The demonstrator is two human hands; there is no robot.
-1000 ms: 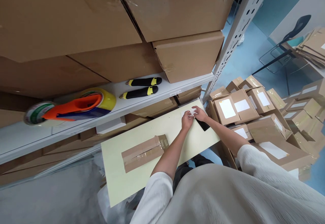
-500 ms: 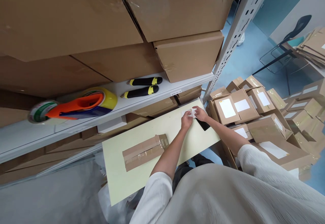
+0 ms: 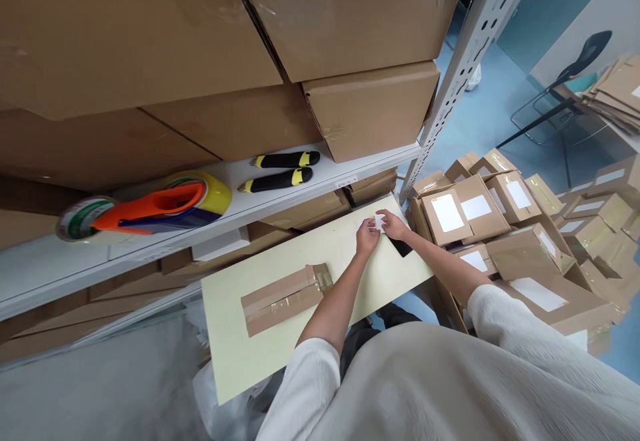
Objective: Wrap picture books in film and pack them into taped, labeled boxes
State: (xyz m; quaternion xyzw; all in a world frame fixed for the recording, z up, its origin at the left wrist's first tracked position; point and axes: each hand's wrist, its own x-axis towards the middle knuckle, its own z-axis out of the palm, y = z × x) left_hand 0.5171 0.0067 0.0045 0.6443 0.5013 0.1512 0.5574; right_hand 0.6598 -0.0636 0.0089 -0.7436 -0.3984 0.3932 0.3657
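Observation:
Over the far right end of the pale yellow board [image 3: 225,321], my left hand [image 3: 367,235] and my right hand [image 3: 393,225] are close together. Both have their fingers closed on a small white piece of paper [image 3: 380,223], partly covered by the fingers. Under my right wrist lies a dark flat object [image 3: 401,247], whose kind I cannot make out. To the left of my left forearm, a long taped cardboard box [image 3: 285,299] lies flat on the board.
On the white shelf [image 3: 340,173] rest two black-and-yellow utility knives [image 3: 277,180], an orange tape dispenser [image 3: 155,207] and a tape roll [image 3: 83,219]. Large cartons [image 3: 370,107] stand behind them. Labelled boxes [image 3: 447,217] are piled at right, beside a perforated upright [image 3: 450,87].
My fingers have shifted slightly on the white paper, and less of it shows now. The box and the tools on the shelf have stayed put.

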